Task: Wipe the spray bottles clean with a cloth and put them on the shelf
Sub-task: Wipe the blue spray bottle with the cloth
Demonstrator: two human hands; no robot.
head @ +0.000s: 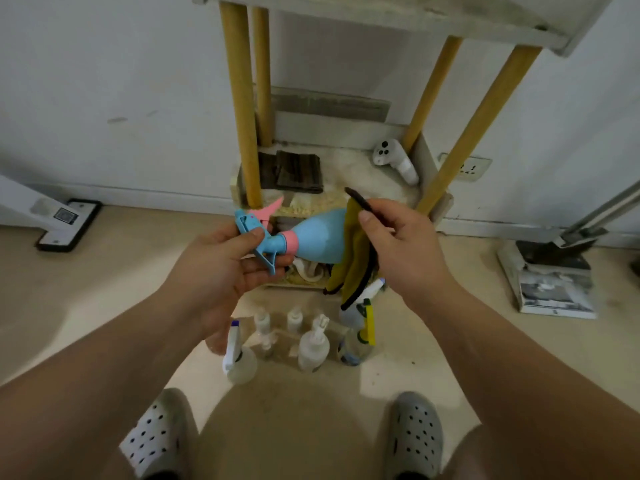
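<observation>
Our left hand [228, 261] gripped the blue bottle [311, 237], right hand [398, 244] pinched the cloth [353, 258]; five bottles [313, 348] stood before the shelf [346, 168]

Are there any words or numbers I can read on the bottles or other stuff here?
No text here can be read.
QR-style square on the white floor stand: too blurred.
Marks on the wall socket: too small.
Label on the bottle with the yellow trigger: blurred.
Printed cover of the booklet on the floor: unreadable.
Blue spray bottle: no lettering visible.
</observation>
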